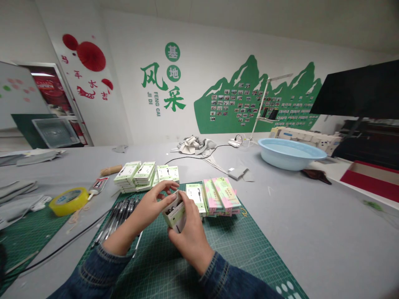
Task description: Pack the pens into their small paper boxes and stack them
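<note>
A small white and light-green box (174,214) is held tilted above the green cutting mat (218,243), its upper end open with dark pieces showing inside. My right hand (191,232) wraps round its right side and base. At the open end, my left hand (158,199) has its thumb and curled fingers against the box edge. Left of the hands lies a bundle of pens (116,218) with clear barrels and dark ends. Just beyond are stacked green and white boxes (145,172), another such box (195,195), and pink and green packs (226,193).
A roll of yellow tape (69,201) and a wooden cylinder (111,170) lie to the left, near a black cable. Crumpled cloth (196,145) sits at the back. On the right stand a light-blue basin (289,155) and a sewing machine (305,136).
</note>
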`<state>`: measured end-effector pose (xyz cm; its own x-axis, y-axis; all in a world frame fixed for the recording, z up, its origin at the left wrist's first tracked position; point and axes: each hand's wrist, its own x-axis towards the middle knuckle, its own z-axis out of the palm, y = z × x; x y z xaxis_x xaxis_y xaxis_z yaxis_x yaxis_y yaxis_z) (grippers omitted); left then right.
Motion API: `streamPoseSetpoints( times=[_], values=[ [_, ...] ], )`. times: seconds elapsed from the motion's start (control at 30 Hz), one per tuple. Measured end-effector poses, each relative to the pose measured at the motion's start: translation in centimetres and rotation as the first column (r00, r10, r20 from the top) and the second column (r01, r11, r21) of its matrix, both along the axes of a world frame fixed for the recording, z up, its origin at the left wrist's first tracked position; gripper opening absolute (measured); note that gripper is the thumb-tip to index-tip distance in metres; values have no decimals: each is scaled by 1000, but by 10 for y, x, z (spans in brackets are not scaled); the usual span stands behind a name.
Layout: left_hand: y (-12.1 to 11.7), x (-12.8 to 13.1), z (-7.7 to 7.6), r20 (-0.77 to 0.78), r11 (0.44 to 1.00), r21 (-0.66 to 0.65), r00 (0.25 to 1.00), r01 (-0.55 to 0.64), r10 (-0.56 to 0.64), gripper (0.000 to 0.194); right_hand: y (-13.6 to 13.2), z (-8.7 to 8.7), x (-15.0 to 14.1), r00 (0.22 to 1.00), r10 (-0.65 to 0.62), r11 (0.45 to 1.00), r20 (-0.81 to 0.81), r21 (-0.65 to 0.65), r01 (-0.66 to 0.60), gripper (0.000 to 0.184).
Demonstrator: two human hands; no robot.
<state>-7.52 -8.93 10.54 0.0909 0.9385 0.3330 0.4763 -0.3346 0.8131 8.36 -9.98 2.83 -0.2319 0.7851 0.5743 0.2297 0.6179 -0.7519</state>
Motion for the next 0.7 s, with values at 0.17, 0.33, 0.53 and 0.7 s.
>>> streamPoseSetpoints(
  times=[0.17, 0.33, 0.53, 0.7],
  values=[
    [-6, 0, -9, 36, 996, -75, 998, -49, 51, 31, -2, -2, 0, 1000, -19, 998, -21, -56, 18, 107],
    [-8, -6, -8, 192, 981, -135, 967, -142, 166, 30, -2, -8, 0, 999, -50, 994, -14, -97, 49, 101],
    [-14, -9, -6, 204, 988, -152, 978, -13, 44, 31, -2, -5, 1, 999, -40, 994, -10, -104, 38, 91],
    [-17, -6, -13, 116, 988, -156, 993, 4, 14, 30, -2, -4, 2, 999, -34, 996, -18, -88, 32, 91]
  ],
)
